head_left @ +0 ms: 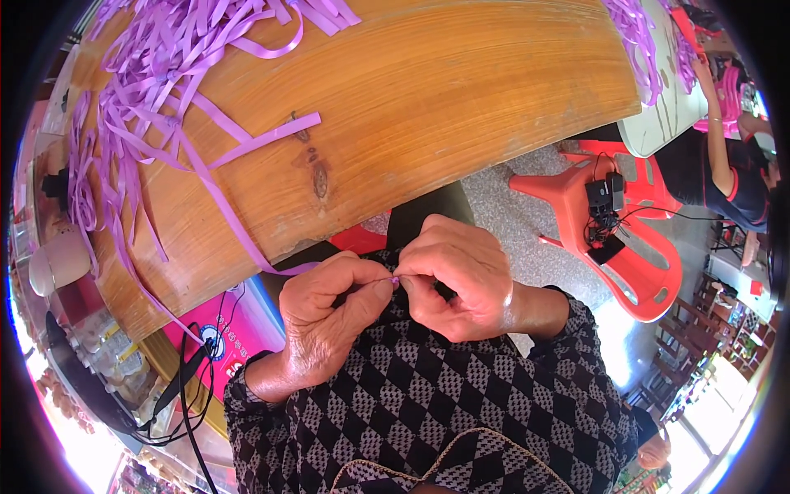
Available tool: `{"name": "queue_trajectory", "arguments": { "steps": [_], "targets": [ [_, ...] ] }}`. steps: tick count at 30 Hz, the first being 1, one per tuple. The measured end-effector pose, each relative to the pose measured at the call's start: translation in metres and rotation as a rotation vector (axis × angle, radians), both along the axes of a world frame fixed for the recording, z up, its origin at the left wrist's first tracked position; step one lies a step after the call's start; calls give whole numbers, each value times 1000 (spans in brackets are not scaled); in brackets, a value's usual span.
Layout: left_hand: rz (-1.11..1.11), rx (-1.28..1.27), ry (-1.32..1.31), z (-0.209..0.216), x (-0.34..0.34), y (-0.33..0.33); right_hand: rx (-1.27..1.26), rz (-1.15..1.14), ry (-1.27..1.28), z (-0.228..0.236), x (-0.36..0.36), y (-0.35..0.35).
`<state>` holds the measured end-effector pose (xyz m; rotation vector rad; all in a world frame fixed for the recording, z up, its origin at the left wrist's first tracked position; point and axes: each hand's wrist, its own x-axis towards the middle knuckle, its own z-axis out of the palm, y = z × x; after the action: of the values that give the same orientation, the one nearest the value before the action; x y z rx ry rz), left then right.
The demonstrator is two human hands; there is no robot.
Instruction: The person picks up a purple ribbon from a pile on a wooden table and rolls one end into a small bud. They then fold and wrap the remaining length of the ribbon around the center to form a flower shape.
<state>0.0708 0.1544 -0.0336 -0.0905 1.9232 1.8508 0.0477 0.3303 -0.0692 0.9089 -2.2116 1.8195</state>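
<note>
I can't see how the purple ribbon [247, 239] ends: its tip vanishes between the fingertips of my left hand [329, 317] and right hand [457, 276]. Above the ribbon, the ribbon pile [156, 58] runs off the picture's top edge.

We get bright daylight, colours saturated. Lower right and lower left rim blow out to white glare. Wooden table [428, 90] evenly lit, shadows soft. Fisheye bends its edges hard; black vignette rings the frame. Centre sharp, rim smeared.
</note>
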Motion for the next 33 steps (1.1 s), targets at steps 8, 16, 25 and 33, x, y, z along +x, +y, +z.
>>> {"name": "queue_trajectory", "arguments": {
  "steps": [8,16,25,33],
  "targets": [
    [-197,-132,462,3,-2,-3,-15,-59,218,-6,1,-6],
    [-127,-258,381,-9,-7,-3,44,-121,225,-8,3,-6],
    [45,34,-84,-5,0,-9,48,35,-161,7,-5,11],
    [15,28,-59,-1,0,-7,80,-33,251,-1,-1,-10]
  ]
}}
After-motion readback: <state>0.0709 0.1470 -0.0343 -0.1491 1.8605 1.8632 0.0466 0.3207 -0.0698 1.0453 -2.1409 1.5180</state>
